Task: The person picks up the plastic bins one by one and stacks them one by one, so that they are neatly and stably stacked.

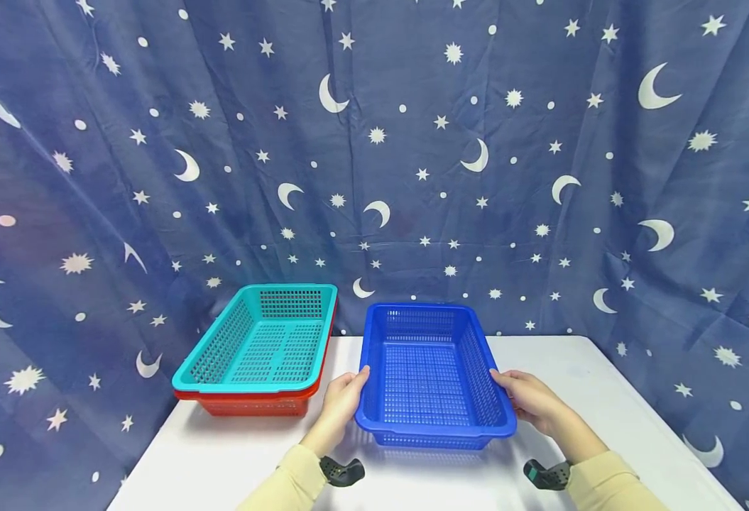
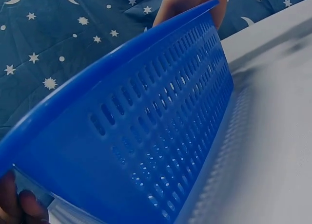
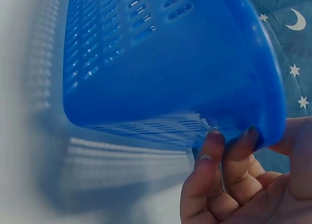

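Observation:
A blue plastic basket (image 1: 434, 431) with slotted walls lies between both hands over the white table. My left hand (image 1: 342, 401) grips its left rim, thumb on top. On the opposite side my right hand (image 1: 530, 399) pinches the right rim. The right wrist view shows the curled fingers of that right hand (image 3: 239, 180) beneath the lip. Seen from the left wrist, the slotted wall of the basket (image 2: 161, 102) stands close above the tabletop; whether its base touches the table I cannot tell. The inside of the basket holds nothing visible.
At the left of the table, a teal basket (image 1: 246, 388) sits nested in a red basket (image 1: 253, 407). The white table (image 1: 578, 376) extends to the right of the blue basket. Behind it hangs a dark blue curtain (image 1: 406, 213) with moons and stars.

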Available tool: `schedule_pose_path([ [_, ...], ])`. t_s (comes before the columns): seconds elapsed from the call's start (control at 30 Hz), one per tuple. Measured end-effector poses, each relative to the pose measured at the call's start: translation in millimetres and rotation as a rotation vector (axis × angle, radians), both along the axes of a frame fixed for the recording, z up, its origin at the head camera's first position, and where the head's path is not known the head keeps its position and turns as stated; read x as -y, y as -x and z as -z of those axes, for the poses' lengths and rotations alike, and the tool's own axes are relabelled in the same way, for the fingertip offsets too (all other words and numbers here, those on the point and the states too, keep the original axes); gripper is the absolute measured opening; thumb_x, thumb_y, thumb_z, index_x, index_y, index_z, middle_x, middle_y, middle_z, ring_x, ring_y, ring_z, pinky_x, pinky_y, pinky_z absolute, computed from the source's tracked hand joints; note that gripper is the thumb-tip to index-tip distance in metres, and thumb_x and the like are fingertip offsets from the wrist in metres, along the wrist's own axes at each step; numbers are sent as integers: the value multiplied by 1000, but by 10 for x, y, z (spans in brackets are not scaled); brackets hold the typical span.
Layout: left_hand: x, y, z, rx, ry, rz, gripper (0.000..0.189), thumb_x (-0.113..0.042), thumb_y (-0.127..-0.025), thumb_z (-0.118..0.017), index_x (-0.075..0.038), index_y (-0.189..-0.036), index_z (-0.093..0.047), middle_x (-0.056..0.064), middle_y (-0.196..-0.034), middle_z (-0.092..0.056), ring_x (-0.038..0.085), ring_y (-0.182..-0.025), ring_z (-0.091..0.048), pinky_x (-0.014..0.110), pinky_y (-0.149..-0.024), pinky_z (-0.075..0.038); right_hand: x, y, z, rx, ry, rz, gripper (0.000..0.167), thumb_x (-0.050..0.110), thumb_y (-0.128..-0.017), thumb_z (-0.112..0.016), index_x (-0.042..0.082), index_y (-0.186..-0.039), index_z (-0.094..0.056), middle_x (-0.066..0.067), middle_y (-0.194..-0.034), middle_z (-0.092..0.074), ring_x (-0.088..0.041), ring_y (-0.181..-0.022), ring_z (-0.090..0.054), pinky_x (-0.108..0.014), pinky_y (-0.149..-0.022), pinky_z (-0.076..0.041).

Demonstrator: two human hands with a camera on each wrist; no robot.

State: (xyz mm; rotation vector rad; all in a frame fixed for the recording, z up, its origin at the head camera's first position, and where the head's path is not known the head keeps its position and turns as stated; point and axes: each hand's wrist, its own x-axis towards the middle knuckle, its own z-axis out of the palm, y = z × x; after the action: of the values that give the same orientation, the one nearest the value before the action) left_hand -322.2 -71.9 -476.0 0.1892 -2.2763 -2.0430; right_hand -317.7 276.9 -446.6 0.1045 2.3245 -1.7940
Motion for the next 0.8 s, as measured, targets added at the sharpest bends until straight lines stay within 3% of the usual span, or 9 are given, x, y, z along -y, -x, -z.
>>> schedule_pose_path([
  [0.27, 67, -34, 1, -35, -17, 47, 47, -46, -101, -62, -4, -81, -65, 3, -71, -62, 14, -68, -55, 28, -60, -44, 46, 10, 86, -4, 36, -33, 62, 44, -108, -50, -14, -128, -52, -14, -99, -72, -27, -89, -71, -39, -75, -59],
  [0.6, 72, -10, 58, -33, -104, 95, 48, -45, -103, -60, 0, -85, -61, 7, -74, -63, 16, -69, -58, 26, -59, -48, 105, -19, 194, -36, -20, 25, 85, 59, -106, -42, -18, -143, -43, -19, -109, -72, -29, -94, -72, -42, -80, -60],
  [0.8, 74, -32, 85, -10, -168, 125, 48, -46, -103, -60, 1, -92, -61, 7, -76, -63, 14, -64, -59, 23, -54, -48, 115, -40, 226, -40, 24, 51, 78, 58, -105, -45, -13, -139, -47, -16, -104, -71, -28, -89, -71, -40, -76, -60],
])
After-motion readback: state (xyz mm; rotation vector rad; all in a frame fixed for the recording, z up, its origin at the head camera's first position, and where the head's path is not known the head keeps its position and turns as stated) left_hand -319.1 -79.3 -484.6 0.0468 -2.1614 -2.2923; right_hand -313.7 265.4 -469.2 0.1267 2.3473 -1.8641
